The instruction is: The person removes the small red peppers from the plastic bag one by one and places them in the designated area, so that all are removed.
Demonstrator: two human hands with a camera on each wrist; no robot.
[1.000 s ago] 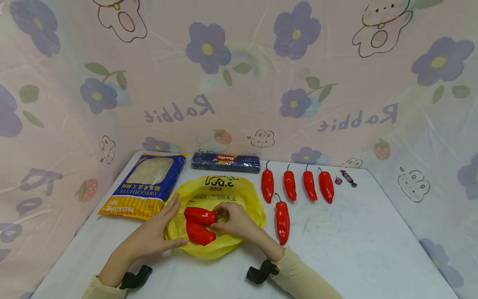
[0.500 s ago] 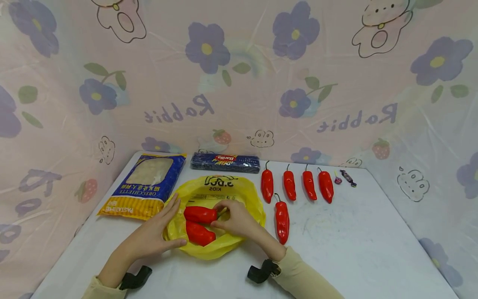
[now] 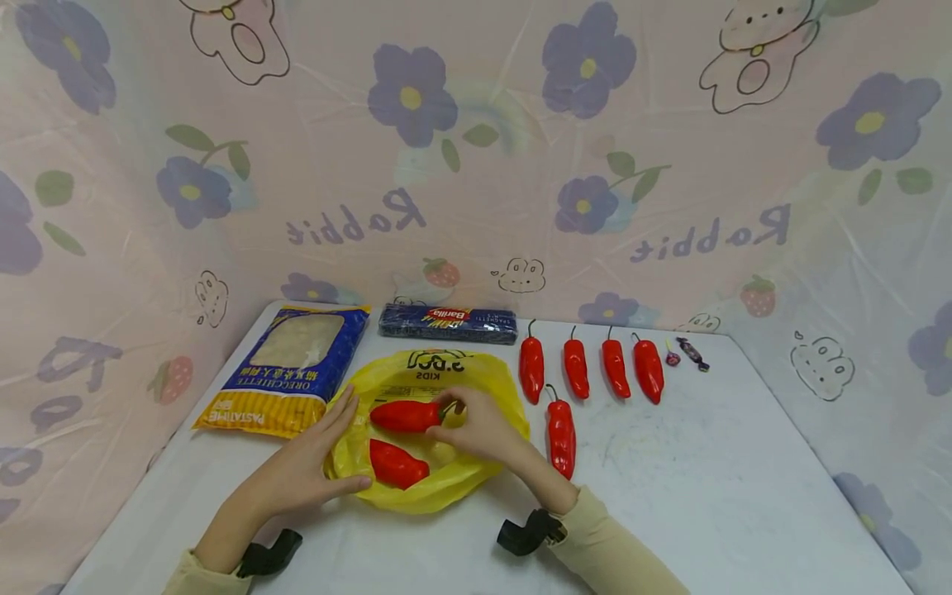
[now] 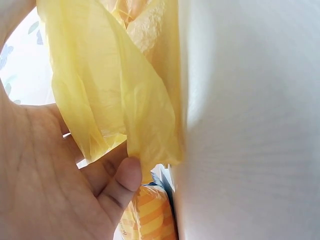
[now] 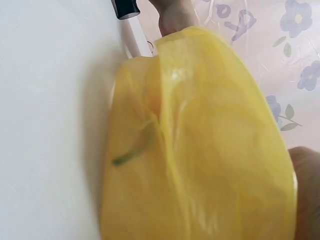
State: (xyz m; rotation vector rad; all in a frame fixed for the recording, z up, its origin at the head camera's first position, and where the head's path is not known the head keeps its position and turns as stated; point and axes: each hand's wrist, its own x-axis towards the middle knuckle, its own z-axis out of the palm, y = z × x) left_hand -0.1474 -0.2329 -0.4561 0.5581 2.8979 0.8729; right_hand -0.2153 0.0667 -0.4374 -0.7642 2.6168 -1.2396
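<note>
A yellow plastic bag [image 3: 454, 376] lies spread open on the table, two red peppers inside it. My right hand [image 3: 479, 426] pinches the upper red pepper [image 3: 405, 416] at its stem end, over the bag. Just below, the other red pepper [image 3: 399, 465] lies on the plastic. My left hand [image 3: 308, 463] rests against the bag's left side, fingers mostly straight and thumb spread toward the front. In the left wrist view the thumb [image 4: 127, 175] touches the bag's edge. Through the yellow film in the right wrist view a green stem [image 5: 135, 150] shows; the bag hides most of the right hand.
Several red peppers [image 3: 575, 369] lie right of the bag, one [image 3: 561, 438] nearer the front. Behind the bag is a blue spaghetti pack [image 3: 448, 323]; an orecchiette pack [image 3: 286, 368] lies left. A lollipop [image 3: 673, 355] and wrapped candy [image 3: 693, 354] sit at the back right.
My right hand has shifted slightly up and right with the pinched pepper, which now lies apart from the lower one. The left hand stays in place.
</note>
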